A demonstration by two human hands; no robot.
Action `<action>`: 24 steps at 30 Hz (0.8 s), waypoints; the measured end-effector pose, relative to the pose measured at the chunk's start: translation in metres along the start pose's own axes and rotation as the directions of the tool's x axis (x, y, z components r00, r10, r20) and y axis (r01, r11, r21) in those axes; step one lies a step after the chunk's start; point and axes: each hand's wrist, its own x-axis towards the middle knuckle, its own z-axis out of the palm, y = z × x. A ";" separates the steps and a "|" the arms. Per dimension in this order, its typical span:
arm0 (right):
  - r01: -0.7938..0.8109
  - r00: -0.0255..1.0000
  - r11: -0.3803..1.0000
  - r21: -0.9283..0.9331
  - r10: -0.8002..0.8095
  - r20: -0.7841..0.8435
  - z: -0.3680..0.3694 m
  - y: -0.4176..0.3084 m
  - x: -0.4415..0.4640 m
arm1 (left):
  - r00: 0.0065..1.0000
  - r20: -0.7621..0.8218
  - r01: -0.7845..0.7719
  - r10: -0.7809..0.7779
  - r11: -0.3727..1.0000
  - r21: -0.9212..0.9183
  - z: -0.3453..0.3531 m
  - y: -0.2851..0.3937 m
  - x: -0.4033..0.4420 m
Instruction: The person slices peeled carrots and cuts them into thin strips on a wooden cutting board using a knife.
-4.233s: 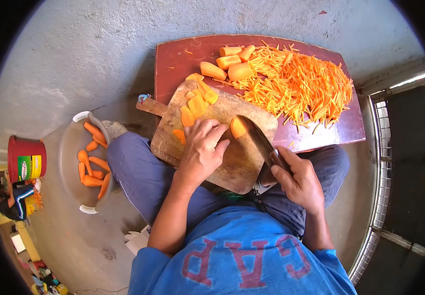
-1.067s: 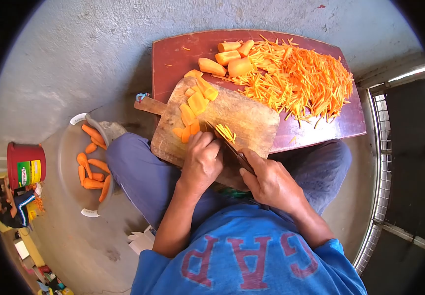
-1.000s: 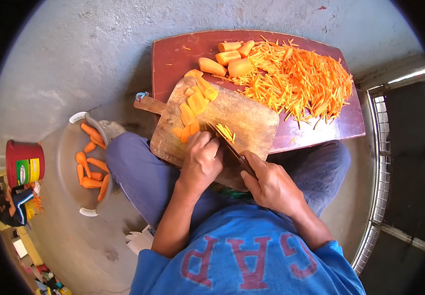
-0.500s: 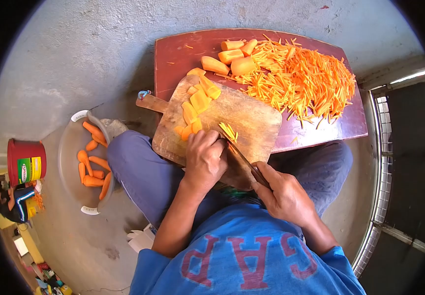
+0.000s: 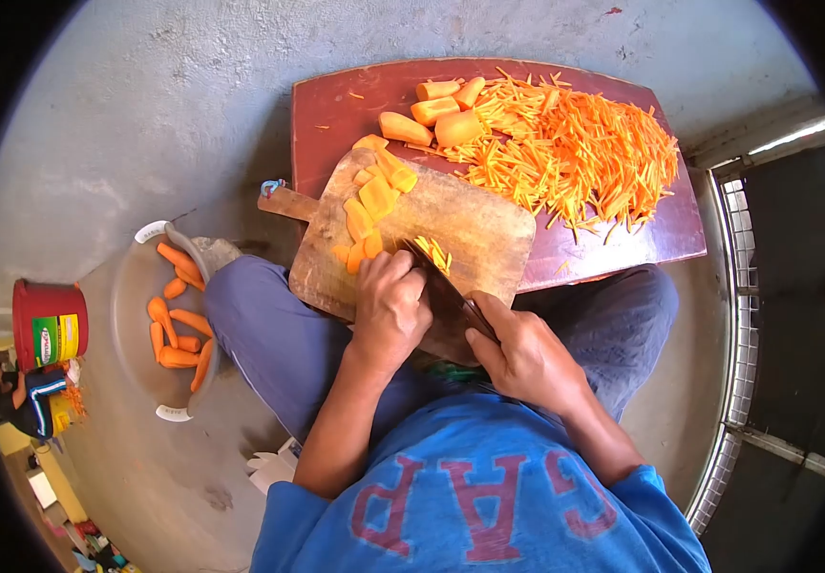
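My right hand (image 5: 532, 355) is closed around the handle of a knife (image 5: 446, 291), whose dark blade slants up and left across a wooden cutting board (image 5: 484, 220). Against the blade's left side, my left hand (image 5: 391, 304) curls its fingers down on carrot slices, mostly hidden beneath them. Thin carrot sticks (image 5: 435, 253) lie just right of the blade tip. Flat carrot slices (image 5: 377, 198) are spread along the board's left side, above my left hand. The board rests partly over my lap and partly on a red table (image 5: 336, 105).
On the table sit a large heap of carrot strips (image 5: 594, 153) and several peeled carrot chunks (image 5: 433, 110). A grey basin (image 5: 131, 349) with whole carrots (image 5: 179, 356) stands on the floor at left, near a red bucket (image 5: 35, 306). Another person (image 5: 35, 396) appears at far left.
The knife blade has shifted left and up, closer to my left fingers, and my right hand moved with it. More carrot sticks show beside the blade. The view has shifted slightly.
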 end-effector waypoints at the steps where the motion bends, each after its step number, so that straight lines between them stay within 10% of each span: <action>1: 0.009 1.000 1.000 -0.005 -0.009 -0.002 0.000 0.003 0.003 | 1.000 -0.012 0.000 0.000 1.000 0.001 0.000 0.000 0.000; 12: 0.082 0.996 0.996 -0.030 -0.083 -0.044 0.003 0.005 0.007 | 1.000 -0.010 0.005 -0.006 1.000 -0.015 0.001 -0.002 -0.002; 24: 0.008 1.000 0.989 0.150 -0.007 -0.003 -0.008 0.015 -0.004 | 0.937 -0.339 0.030 -0.082 0.988 -0.154 -0.008 -0.004 0.006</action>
